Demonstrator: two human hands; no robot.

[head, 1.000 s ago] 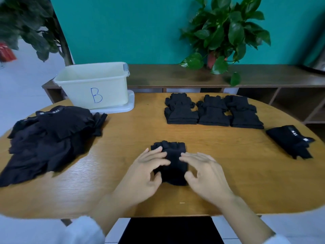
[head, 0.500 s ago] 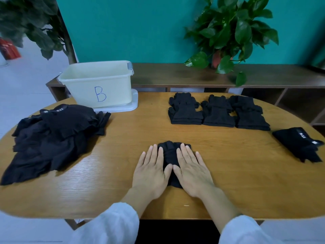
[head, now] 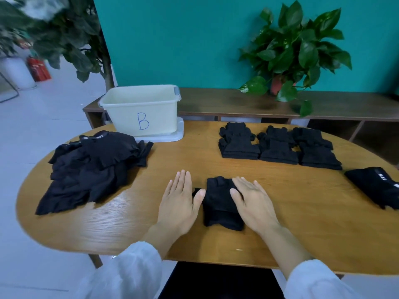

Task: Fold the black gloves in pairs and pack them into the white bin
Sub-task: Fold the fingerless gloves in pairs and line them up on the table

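Note:
A folded pair of black gloves [head: 219, 199] lies on the wooden table [head: 302, 223] in front of me. My left hand [head: 179, 203] lies flat and open just left of it, thumb touching its edge. My right hand [head: 252, 203] lies flat with fingers spread over the pair's right side. Three folded pairs [head: 278, 147] sit in a row at the back. A loose heap of black gloves [head: 92, 167] lies at the left. The white bin [head: 140, 108] marked B stands at the back left on its lid.
Another black glove bundle [head: 377, 186] with a white label lies at the table's right edge. A low wooden shelf [head: 237, 102] with a potted plant [head: 291, 52] runs behind the table. The table's front edge is close to my body.
My hands, which lay side by side on top of the folded pair, have slid apart to its left and right sides. The view has shifted, so the table sits further right.

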